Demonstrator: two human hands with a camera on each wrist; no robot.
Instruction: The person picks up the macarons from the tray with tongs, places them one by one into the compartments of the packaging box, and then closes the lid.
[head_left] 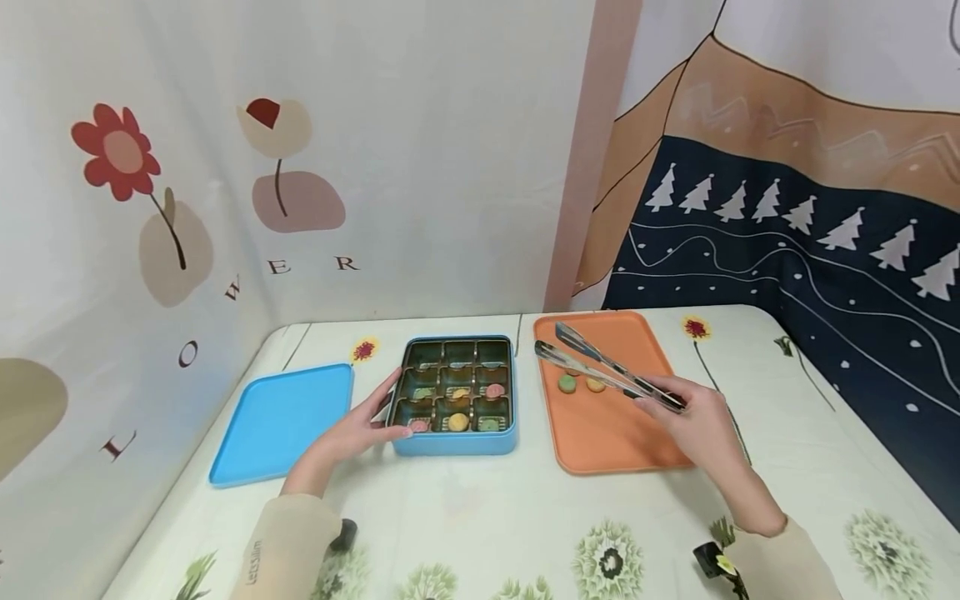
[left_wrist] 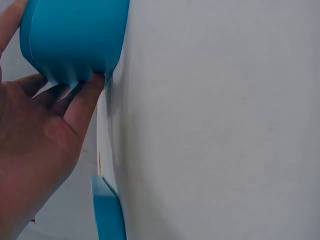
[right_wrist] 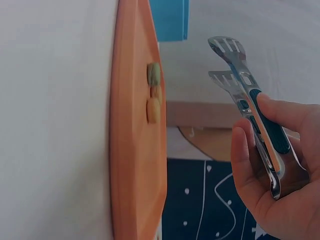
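- Right hand (head_left: 693, 425) grips metal tongs with dark handle inserts (head_left: 607, 368), fingers curled round the handles – tips parted, above the flat orange tray (head_left: 615, 442).
- Two small round cookies, green (head_left: 567, 383) and orange (head_left: 596, 385), lie on the tray at 10 o'clock.
- Left hand (head_left: 360, 429), fingers straight, touches the blue square compartment tin (head_left: 457, 442) at its 9 o'clock wall.
- Blue lid (head_left: 281, 421) – flat, at the tin's 9 o'clock.

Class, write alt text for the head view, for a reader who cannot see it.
A right hand holds metal tongs above two cookies on an orange tray, while the left hand touches a blue tin with cookies in some compartments. A blue lid lies left of the tin on a floral tablecloth.
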